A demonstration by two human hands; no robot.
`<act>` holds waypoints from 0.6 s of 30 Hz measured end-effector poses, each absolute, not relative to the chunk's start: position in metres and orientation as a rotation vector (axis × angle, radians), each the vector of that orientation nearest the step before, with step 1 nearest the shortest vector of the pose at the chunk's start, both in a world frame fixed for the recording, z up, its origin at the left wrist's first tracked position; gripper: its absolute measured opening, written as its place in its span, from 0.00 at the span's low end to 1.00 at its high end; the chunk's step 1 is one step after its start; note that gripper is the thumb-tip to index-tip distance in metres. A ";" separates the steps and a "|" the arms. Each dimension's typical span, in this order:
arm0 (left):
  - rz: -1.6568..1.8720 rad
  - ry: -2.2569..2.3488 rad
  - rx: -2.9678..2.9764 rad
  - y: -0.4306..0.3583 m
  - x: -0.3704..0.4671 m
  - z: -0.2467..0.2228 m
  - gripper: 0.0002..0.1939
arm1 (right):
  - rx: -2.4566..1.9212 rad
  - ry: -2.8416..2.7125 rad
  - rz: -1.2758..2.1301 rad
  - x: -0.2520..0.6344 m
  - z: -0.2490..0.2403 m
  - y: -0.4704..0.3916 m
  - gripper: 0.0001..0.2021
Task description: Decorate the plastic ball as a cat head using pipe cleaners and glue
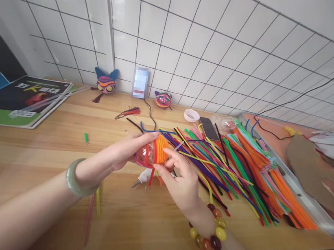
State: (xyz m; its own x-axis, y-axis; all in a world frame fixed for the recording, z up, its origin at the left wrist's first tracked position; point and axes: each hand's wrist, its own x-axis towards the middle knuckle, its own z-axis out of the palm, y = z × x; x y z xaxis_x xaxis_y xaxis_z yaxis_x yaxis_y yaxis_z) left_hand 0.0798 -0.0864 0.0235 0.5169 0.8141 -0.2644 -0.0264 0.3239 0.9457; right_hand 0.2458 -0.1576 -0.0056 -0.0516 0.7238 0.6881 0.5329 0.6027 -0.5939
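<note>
A clear plastic ball (147,154) is partly wound with orange and red pipe cleaners, the orange coils lying side by side on its right half. My left hand (125,148) grips it from the left, thumb across the top. On the right, the fingertips and thumb of my right hand (181,178) are closed against the orange coils. A red pipe-cleaner end (151,176) hangs below the ball. Underneath lies a white glue gun (145,174), partly hidden by the ball and my right hand, its nozzle pointing left.
Loose pipe cleaners (211,159) and orange bundles (290,194) spread over the right side. Along the wall stand two decorated cat-faced balls (106,82) and a lit phone (140,82). A small bowl (191,115) and dark phone (208,128) lie behind; a book (19,99) is left.
</note>
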 end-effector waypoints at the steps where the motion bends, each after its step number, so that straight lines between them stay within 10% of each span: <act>1: 0.636 0.868 1.110 -0.086 0.079 0.022 0.20 | -1.044 -1.732 0.201 0.247 -0.006 -0.157 0.14; 18: 0.527 0.942 1.240 -0.089 0.076 0.038 0.40 | -1.110 -1.710 0.350 0.254 -0.007 -0.157 0.31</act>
